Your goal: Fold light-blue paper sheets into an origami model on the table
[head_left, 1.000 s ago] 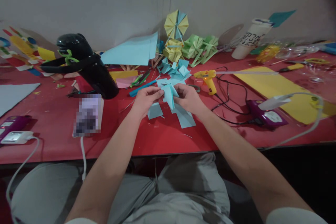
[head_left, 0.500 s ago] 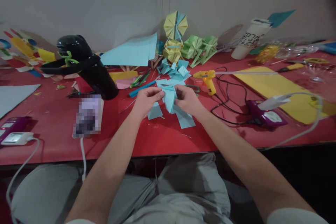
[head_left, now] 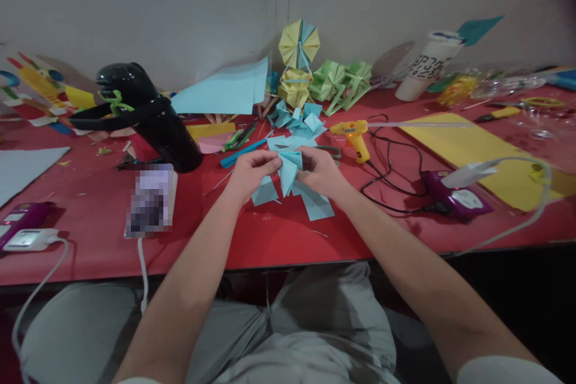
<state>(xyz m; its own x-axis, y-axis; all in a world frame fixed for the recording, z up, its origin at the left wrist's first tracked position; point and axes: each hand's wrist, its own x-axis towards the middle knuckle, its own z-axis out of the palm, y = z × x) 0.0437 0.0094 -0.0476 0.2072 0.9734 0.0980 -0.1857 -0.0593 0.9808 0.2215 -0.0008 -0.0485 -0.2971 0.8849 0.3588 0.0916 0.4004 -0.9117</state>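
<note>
Between my two hands is a folded piece of light blue paper [head_left: 288,173], its lower end narrowing to a point. My left hand [head_left: 255,173] pinches its left edge between thumb and fingers. On the other side, my right hand [head_left: 320,169] is closed on the right edge, its fingertips partly hidden behind the folds. Flat blue paper pieces [head_left: 318,204] lie on the red table [head_left: 274,240] beneath and around the hands. Small folded blue pieces [head_left: 308,121] are heaped just beyond them.
A yellow glue gun [head_left: 354,135] with a black cord lies right of my hands. Yellow and green paper ornaments [head_left: 299,48] stand by the wall. A black bottle [head_left: 166,132] leans at left, near a phone [head_left: 150,201]. A purple power socket [head_left: 459,195] sits at right.
The folded blue paper has tilted slightly between my fingers, and its folds show at a different angle. Both hands keep their grip in nearly the same place.
</note>
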